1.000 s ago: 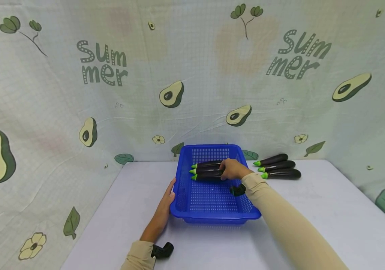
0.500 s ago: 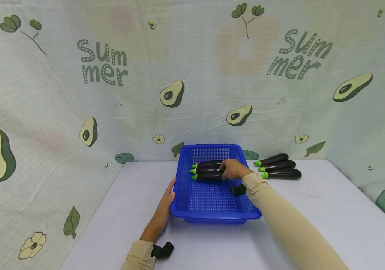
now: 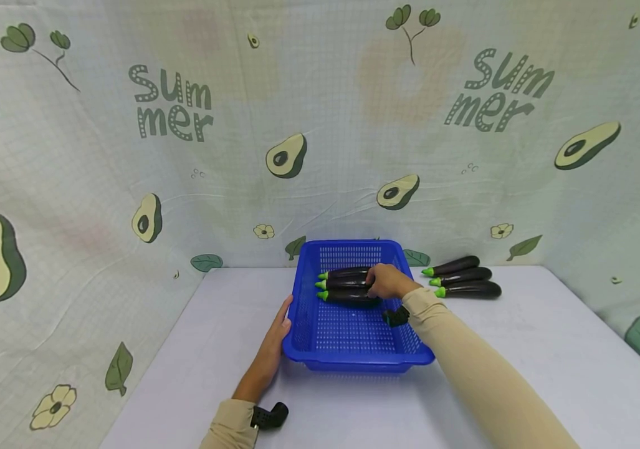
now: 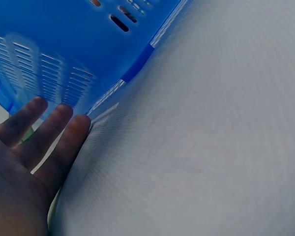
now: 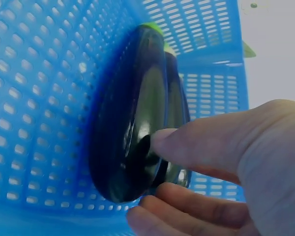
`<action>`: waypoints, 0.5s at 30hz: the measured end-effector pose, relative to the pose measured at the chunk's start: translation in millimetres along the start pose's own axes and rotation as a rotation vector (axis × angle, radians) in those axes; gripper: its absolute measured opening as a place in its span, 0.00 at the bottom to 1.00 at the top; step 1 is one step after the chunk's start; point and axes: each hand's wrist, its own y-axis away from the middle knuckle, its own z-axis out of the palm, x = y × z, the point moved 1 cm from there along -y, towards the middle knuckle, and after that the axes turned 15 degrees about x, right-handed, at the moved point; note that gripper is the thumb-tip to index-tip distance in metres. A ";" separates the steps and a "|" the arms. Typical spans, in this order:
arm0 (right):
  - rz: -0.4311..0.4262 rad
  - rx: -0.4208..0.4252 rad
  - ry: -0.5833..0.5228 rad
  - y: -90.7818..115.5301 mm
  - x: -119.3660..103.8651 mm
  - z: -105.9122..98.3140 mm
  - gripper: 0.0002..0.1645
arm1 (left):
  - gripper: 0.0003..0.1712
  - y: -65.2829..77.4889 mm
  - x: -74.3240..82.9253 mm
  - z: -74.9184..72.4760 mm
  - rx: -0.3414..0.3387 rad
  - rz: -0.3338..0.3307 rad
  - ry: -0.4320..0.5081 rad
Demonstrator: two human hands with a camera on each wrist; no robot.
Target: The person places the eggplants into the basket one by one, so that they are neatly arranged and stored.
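Observation:
Three dark eggplants (image 3: 348, 296) with green stem ends lie side by side in the blue plastic basket (image 3: 353, 358). My right hand (image 3: 389, 282) is over their right ends. In the right wrist view its thumb (image 5: 174, 143) touches or hovers just over the nearest eggplant (image 5: 137, 123), and the relaxed fingers lie by the blunt end without wrapping it. My left hand (image 3: 272, 346) rests along the basket's left side; the left wrist view has its fingers (image 4: 59, 123) straight against the slotted wall (image 4: 88, 49).
Three more eggplants (image 3: 468, 289) lie on the white table (image 3: 544, 349) to the right of the basket. A printed cloth (image 3: 342, 206) hangs behind the table. The basket's raised rim surrounds the eggplants inside.
The nearest eggplant in the basket has shifted slightly toward the front, and more of its right end shows beside my right hand. My left hand and the basket stay in place.

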 end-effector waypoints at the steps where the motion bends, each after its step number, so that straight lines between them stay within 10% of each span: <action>1: -0.012 0.025 -0.018 0.1 0.4 -0.8 0.14 | 0.31 0.1 -0.1 0.2 0.000 0.000 0.000; 15: 0.013 0.199 -0.551 19.9 21.5 -43.3 0.23 | 0.31 0.2 -0.1 0.6 0.003 -0.014 0.010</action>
